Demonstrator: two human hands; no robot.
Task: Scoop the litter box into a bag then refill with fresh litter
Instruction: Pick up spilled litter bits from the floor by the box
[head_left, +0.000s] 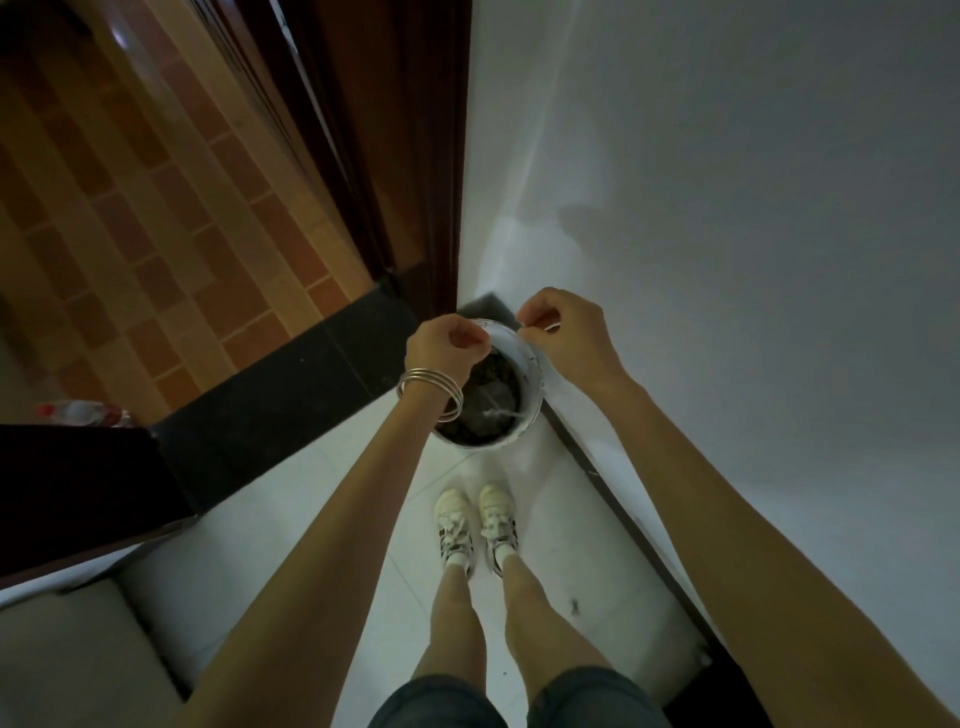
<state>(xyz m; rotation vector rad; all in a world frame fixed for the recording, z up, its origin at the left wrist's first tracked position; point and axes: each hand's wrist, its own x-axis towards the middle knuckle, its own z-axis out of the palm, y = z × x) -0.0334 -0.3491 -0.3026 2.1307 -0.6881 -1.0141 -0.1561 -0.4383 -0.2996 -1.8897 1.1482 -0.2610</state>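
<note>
A white round bucket (534, 400) stands on the floor in the corner by the door frame, holding dark lumpy material (485, 405). Both hands hover over its far rim. My left hand (447, 345), with metal bangles on the wrist, has its fingers curled and pinches something thin and pale. My right hand (563, 332) pinches the other end of the same thin pale piece (540, 327). I cannot tell whether this is a bag edge or a string. No scoop or litter box shows.
A white wall (727, 208) with dark skirting runs along the right. A dark wooden door frame (415, 182) and black threshold (291, 395) lead to brown tiles. A plastic bottle (83, 413) lies at the left. My feet (478, 530) stand on white floor tiles.
</note>
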